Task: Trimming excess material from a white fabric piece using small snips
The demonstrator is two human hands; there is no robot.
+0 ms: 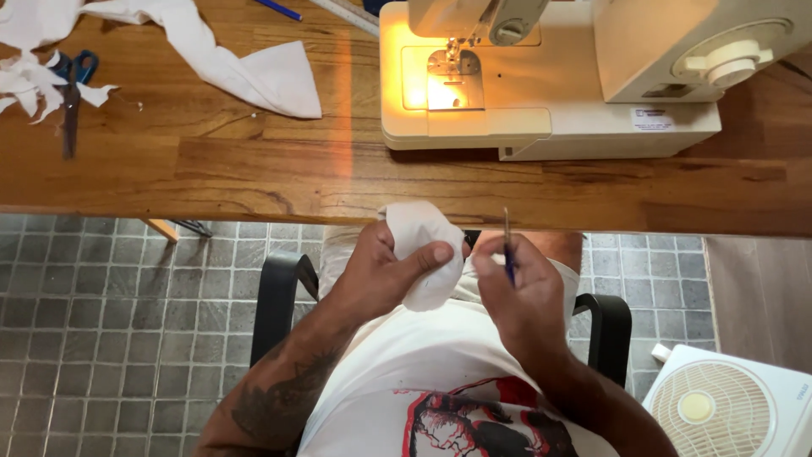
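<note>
white cloth [420, 245], bunched, thin blue pen [508, 245] upright

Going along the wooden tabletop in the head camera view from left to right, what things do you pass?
Blue-handled scissors among white scraps, then the long white fabric strip, then the cream sewing machine with its lamp lit, and last its handwheel dial at the right end.

A cream sewing machine [550, 76] stands on the wooden table [254, 169] at its far right part, with its small lamp lit. Strips of white cloth [245, 68] lie at the far left, and blue-handled scissors [72, 93] lie near the left edge. A white fan [727, 410] stands on the grey tiled floor [101, 322].
</note>
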